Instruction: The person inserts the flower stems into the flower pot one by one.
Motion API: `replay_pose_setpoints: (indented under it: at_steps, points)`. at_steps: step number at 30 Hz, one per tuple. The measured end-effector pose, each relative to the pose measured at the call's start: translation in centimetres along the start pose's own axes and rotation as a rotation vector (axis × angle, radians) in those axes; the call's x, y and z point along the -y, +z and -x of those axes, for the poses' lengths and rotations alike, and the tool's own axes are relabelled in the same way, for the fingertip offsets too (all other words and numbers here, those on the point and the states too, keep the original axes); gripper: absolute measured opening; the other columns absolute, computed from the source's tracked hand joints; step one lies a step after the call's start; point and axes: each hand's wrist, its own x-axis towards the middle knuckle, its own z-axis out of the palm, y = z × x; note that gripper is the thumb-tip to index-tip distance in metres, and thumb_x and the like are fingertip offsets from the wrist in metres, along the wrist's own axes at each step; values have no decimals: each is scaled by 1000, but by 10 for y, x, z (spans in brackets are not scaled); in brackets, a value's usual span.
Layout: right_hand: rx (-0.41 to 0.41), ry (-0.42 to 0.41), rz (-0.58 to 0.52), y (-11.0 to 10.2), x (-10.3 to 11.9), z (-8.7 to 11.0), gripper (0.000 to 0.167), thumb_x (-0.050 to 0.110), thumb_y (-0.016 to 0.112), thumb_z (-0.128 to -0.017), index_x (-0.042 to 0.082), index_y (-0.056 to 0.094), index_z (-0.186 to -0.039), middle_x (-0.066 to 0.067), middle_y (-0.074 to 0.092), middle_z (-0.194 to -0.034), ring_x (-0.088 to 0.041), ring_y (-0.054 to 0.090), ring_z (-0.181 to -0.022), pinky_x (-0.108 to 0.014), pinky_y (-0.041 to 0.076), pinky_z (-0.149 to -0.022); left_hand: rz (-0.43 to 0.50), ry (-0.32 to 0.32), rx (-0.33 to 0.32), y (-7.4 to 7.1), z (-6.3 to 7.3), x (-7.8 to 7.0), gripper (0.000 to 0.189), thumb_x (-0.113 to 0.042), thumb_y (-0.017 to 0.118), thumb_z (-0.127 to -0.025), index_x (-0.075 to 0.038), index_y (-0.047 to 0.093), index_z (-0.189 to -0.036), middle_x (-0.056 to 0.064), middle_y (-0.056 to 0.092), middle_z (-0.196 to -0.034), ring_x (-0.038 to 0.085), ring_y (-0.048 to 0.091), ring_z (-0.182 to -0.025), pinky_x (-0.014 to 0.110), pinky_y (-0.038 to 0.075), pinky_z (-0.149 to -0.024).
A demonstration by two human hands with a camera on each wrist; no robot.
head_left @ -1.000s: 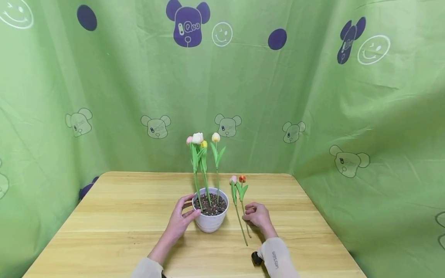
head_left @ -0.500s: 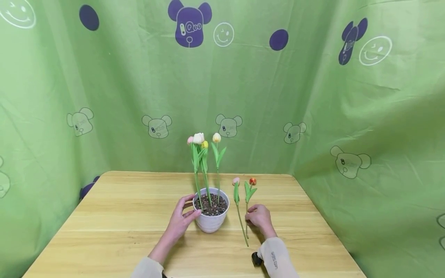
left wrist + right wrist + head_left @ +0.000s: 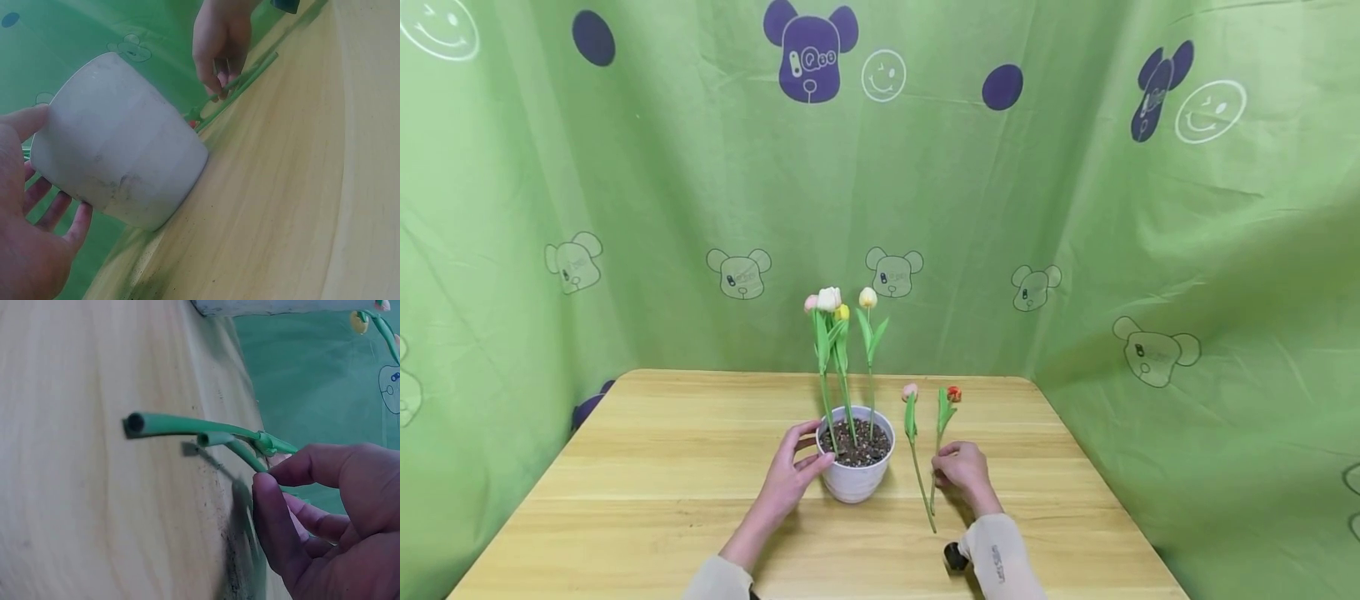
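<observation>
A white flower pot (image 3: 854,483) of dark soil stands on the table, with white, yellow, pink and cream artificial tulips (image 3: 822,342) upright in it. My left hand (image 3: 788,473) holds the pot's left side, thumb and fingers spread round its wall (image 3: 119,144). To the pot's right, my right hand (image 3: 966,469) pinches the stem of an orange-red tulip (image 3: 954,393). The right wrist view has that stem (image 3: 240,453) between thumb and forefinger, its hollow end off the wood. A pink tulip (image 3: 911,417) lies between pot and right hand.
The wooden table (image 3: 662,467) has a green printed curtain (image 3: 955,192) behind it and at both sides. A small black object (image 3: 955,557) sits at the right sleeve. Dark specks (image 3: 232,575) of soil dot the wood.
The orange-red tulip's head has swung right, away from the pink one, and turned. My right hand has moved slightly right and pinches its stem. The left hand and pot stay put.
</observation>
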Motion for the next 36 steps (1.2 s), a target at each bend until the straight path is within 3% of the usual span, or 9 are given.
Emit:
replay_pose_setpoints:
  at_steps: [12, 29, 36]
  points:
    - [0, 31, -103, -7, 1, -2, 38, -7, 62, -83, -11, 63, -121, -16, 68, -85, -15, 66, -64, -24, 62, -60, -20, 4, -2, 0, 0, -1, 64, -17, 79, -91, -11, 50, -148, 15, 50, -151, 37, 52, -134, 49, 49, -114]
    - [-28, -10, -150, -10, -1, -3, 42, -7, 65, -89, -10, 60, -130, -23, 71, -93, -19, 69, -69, -30, 65, -64, -32, 18, 7, 1, -1, -1, 63, -17, 77, -93, -8, 49, -148, 17, 48, -152, 38, 51, -135, 49, 49, -114]
    - [-26, -31, -173, -11, 4, -2, 43, -5, 66, -91, -7, 60, -133, -27, 73, -99, -17, 69, -68, -26, 63, -61, -27, 20, 2, 1, 0, -2, 63, -16, 77, -93, -8, 49, -148, 19, 48, -152, 41, 51, -135, 54, 47, -115]
